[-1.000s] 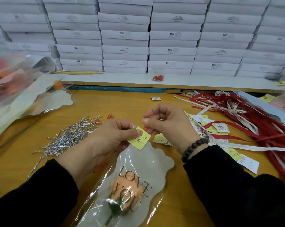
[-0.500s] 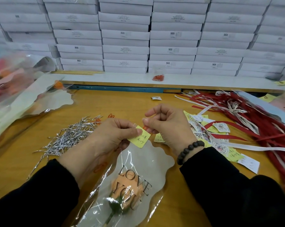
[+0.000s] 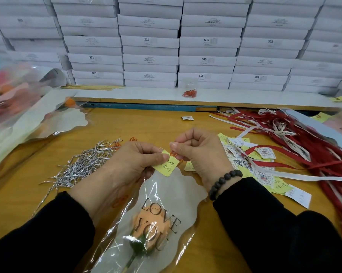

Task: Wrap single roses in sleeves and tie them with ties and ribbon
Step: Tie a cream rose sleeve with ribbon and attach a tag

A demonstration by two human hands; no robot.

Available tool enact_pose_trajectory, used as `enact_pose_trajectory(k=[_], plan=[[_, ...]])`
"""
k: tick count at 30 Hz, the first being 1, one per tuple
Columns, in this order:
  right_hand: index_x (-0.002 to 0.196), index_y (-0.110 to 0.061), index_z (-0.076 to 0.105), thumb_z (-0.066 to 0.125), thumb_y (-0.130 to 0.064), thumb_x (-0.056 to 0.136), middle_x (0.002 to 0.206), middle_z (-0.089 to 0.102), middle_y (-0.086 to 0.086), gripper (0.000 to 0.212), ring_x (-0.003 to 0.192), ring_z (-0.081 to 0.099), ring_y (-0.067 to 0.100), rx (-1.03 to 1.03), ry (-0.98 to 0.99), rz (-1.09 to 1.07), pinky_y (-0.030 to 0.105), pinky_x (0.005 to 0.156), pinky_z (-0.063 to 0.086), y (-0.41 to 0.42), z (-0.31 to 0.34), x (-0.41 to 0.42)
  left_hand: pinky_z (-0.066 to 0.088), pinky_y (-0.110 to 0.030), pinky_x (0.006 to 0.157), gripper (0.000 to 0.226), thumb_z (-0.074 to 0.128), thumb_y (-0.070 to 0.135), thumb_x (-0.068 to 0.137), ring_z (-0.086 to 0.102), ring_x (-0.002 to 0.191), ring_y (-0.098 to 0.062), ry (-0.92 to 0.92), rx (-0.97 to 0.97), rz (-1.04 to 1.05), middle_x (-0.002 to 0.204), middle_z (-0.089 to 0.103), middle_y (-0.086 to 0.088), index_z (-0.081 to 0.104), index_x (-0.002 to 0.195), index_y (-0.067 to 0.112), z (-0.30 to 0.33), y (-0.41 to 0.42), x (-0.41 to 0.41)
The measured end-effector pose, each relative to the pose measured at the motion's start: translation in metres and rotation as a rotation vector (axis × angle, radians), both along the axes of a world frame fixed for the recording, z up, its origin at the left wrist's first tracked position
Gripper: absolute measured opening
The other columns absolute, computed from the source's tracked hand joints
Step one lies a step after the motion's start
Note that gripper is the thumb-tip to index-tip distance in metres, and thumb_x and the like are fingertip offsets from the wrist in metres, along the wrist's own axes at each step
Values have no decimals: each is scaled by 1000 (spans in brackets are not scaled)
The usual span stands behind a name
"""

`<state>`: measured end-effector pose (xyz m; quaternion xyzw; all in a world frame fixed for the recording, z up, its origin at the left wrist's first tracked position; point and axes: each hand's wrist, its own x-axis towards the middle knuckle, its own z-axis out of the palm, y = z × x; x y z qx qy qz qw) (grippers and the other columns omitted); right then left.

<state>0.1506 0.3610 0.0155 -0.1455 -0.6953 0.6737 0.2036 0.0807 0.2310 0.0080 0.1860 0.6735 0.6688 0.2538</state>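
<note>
While left grip (image 3: pixel 138 162) pinches note (image 3: pixel 167 166) | right grip (image 3: pixel 195 152) pinches clip (image 3: pixel 174 154) at sleeve (image 3: pixel 172 194) top edge

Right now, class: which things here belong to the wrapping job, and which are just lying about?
In use: left hand, right hand, yellow note, orange clip, sleeved rose.

Lying about: silver ties, red ribbons, white boxes, printed tags.

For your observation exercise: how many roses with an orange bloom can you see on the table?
2: one rose in the LOVE YOU sleeve between the arms; another orange bloom in the sleeves piled at far left. That blurred pile may hide more.
</note>
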Motion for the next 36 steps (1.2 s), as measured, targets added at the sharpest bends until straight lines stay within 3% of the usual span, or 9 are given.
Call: enact_pose_trajectory(k=[4, 11, 15, 19, 23, 28, 32, 36], plan=[[75, -11, 62, 74, -9, 77, 58, 64, 0, 12, 48, 58, 5, 44, -6, -8, 20, 38, 42, 1, 1, 0, 34, -19, 48, 2, 74, 12, 60, 45, 66, -25, 19, -9, 6, 59, 66, -6, 73, 58, 13, 0, 1, 1], [71, -10, 60, 74, -8, 77, 60, 62, 6, 15, 51, 58, 15, 124, 37, 4, 26, 48, 48, -3, -1, 1, 42, -18, 59, 6, 70, 7, 63, 61, 60, -10, -45, 37, -3, 64, 69, -5, 73, 58, 10, 2, -1, -1], [69, -16, 60, 73, -14, 79, 73, 66, 17, 16, 60, 60, 21, 252, 56, -26, 26, 50, 48, -4, -1, 0, 46, -20, 62, 5, 70, 8, 59, 61, 61, -12, -78, 72, -11, 65, 69, -8, 72, 62, 4, 2, -1, -2], [66, -19, 58, 67, -21, 84, 71, 65, 12, 20, 60, 61, 19, 326, 82, -54, 29, 53, 51, -4, -2, -1, 51, -16, 60, 18, 68, 7, 60, 65, 58, -10, -117, 103, 35, 66, 70, -8, 68, 75, -2, 4, -1, -3], [70, -22, 60, 68, -15, 82, 71, 66, 10, 16, 68, 64, 24, 421, 41, -40, 38, 68, 57, -1, -4, -2, 52, -21, 65, 25, 67, 7, 59, 63, 59, -14, -139, 113, 66, 65, 68, -10, 65, 80, -6, 7, -2, -1], [71, -25, 56, 67, -14, 83, 65, 64, 9, 20, 58, 55, 13, 475, 55, 8, 26, 60, 46, -3, -5, -2, 41, -30, 79, 24, 67, 3, 65, 56, 73, -21, -163, 120, 92, 76, 65, -15, 64, 86, -9, 8, -2, 1], [71, -25, 57, 67, -12, 83, 61, 60, 4, 20, 58, 54, 13, 481, 54, 24, 27, 61, 48, -1, -7, -3, 44, -24, 75, 12, 65, -1, 73, 60, 67, -16, -152, 113, 117, 72, 67, -12, 66, 84, -6, 7, -1, 1], [70, -27, 59, 67, -13, 83, 62, 57, -4, 21, 61, 54, 10, 508, 49, 20, 24, 60, 47, -1, -7, -3, 51, -17, 63, 21, 67, 2, 68, 62, 60, -13, -158, 128, 101, 68, 67, -10, 65, 86, -9, 7, -2, 1]])
